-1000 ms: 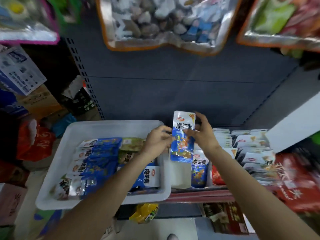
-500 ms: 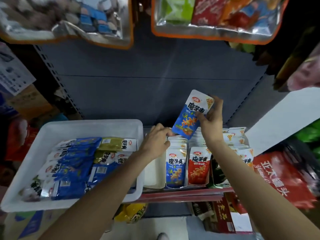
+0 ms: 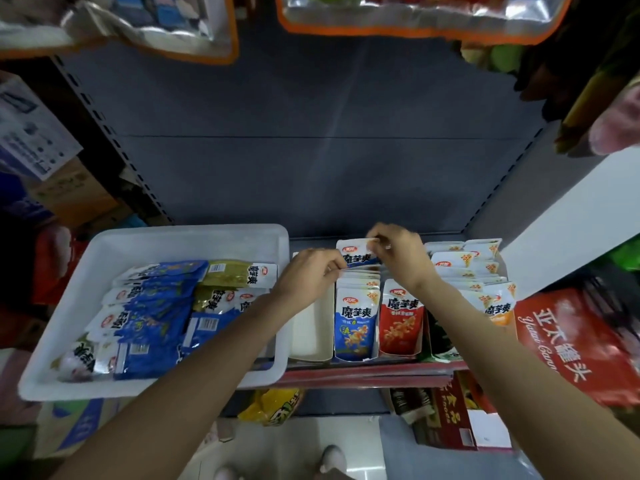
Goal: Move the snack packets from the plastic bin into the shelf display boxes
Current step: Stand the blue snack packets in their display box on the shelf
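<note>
A white plastic bin [image 3: 104,244] sits on the left of the shelf with several blue and green snack packets [image 3: 156,306] lying in it. To its right stand display boxes: an empty white one [image 3: 306,330], one with blue packets [image 3: 355,327], one with red packets [image 3: 401,323]. My right hand [image 3: 398,258] pinches the top of a blue-and-white snack packet [image 3: 356,256] at the back of the blue row, partly sunk into the box. My left hand [image 3: 308,278] holds the row's left side, fingers curled on the packets.
More boxes of white and orange packets [image 3: 478,271] fill the shelf's right part. A large red bag [image 3: 571,341] lies at the far right. Foil bags [image 3: 415,15] hang overhead. Cartons and a yellow bag [image 3: 273,407] stand on the floor below the shelf edge.
My right hand has brought the blue packet down from above the shelf into the back of the blue row. My left hand has shifted right onto that row.
</note>
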A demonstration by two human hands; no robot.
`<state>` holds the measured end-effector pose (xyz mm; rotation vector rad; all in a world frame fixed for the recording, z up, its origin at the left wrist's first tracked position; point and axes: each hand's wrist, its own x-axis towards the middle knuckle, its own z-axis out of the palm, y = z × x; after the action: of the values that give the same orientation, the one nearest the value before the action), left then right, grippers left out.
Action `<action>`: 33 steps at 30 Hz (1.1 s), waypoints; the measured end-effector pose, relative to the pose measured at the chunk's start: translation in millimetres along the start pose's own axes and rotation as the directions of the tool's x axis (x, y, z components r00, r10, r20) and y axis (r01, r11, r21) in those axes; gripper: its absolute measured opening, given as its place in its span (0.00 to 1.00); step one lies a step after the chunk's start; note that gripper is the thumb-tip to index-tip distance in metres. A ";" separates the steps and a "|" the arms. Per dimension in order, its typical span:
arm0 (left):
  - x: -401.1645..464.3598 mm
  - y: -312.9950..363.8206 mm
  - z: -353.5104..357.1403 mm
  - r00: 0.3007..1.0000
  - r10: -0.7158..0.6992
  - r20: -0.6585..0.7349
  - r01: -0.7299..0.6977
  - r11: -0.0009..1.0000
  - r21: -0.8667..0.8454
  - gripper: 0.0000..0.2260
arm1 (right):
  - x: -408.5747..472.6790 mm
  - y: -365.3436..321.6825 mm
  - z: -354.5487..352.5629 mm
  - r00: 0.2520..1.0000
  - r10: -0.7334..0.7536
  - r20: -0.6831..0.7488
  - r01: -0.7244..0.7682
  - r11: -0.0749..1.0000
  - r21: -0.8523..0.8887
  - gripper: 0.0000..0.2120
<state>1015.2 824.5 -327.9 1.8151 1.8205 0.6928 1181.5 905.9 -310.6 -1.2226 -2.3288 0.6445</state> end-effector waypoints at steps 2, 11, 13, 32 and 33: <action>-1.1 -0.6 1.4 0.999 -0.014 -0.029 0.014 1.000 -0.011 0.06 | -2.3 -0.6 1.1 0.999 -0.049 -0.002 0.048 0.994 -0.094 0.05; -6.3 1.3 0.2 0.988 -0.052 -0.142 0.049 0.999 -0.023 0.06 | 5.3 -22.1 -1.1 0.993 0.009 0.120 0.044 0.903 -0.426 0.10; -11.3 -4.9 -8.1 0.982 -0.080 -0.173 0.071 0.996 -0.058 0.05 | 5.8 -32.3 4.1 0.995 -0.010 0.103 0.048 0.929 -0.367 0.11; -128.2 -243.3 -142.5 0.845 -0.534 -0.028 0.529 0.826 0.194 0.27 | 49.3 -215.0 215.3 0.827 0.016 0.562 0.005 0.999 -0.037 0.31; -130.7 -247.7 -145.9 0.856 -0.516 0.004 0.504 0.838 0.208 0.26 | 52.5 -218.1 223.7 0.807 0.036 0.590 0.002 0.998 -0.063 0.33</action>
<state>733.5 691.9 -380.6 1.3333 2.2650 0.2520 887.9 795.4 -354.8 -1.1879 -2.8589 1.1016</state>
